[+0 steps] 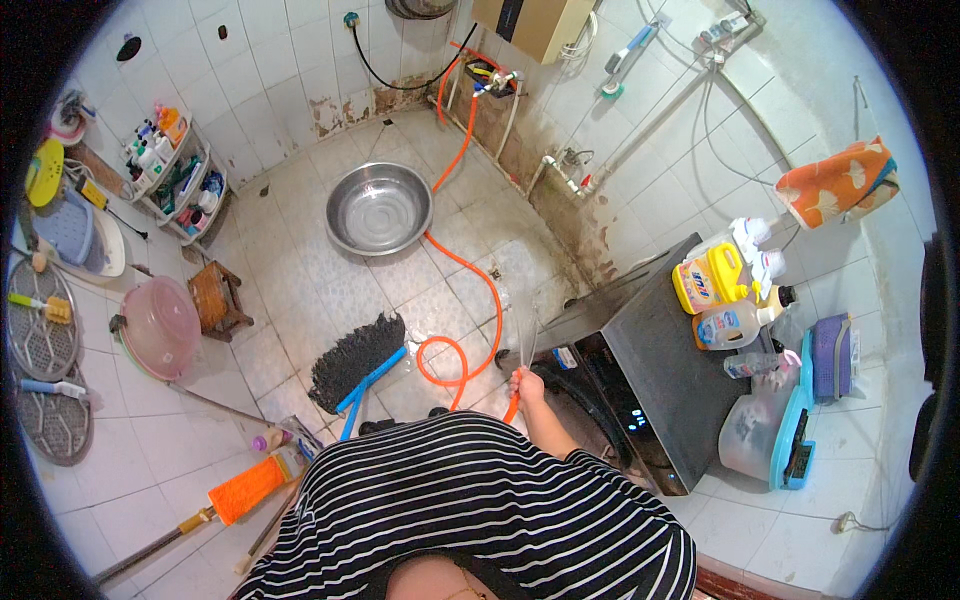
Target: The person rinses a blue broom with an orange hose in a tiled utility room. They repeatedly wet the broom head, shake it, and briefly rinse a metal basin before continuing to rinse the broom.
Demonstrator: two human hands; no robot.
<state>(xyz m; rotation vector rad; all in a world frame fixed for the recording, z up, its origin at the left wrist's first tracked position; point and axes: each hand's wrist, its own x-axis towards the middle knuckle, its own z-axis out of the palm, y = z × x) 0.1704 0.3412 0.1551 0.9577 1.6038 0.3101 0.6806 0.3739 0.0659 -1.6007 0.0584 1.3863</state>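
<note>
My right hand (528,388) grips the end of an orange hose (496,300), close to the front of the washing machine. Water (523,330) sprays from it onto the wet floor tiles. The hose makes a loop on the floor, then runs past the steel basin (379,210) to the tap (495,79) on the far wall. My left hand is out of view. Before me on the left lies a black-bristled broom head (358,360) with a blue frame and handle (371,381); the handle's lower part is hidden behind my striped shirt.
Bottles, including a yellow detergent jug (709,277), stand on the washing machine (667,352) at right. A wooden stool (219,300), a pink basin (161,328) and a loaded shelf rack (180,180) line the left wall. An orange mop head (250,489) leans at lower left.
</note>
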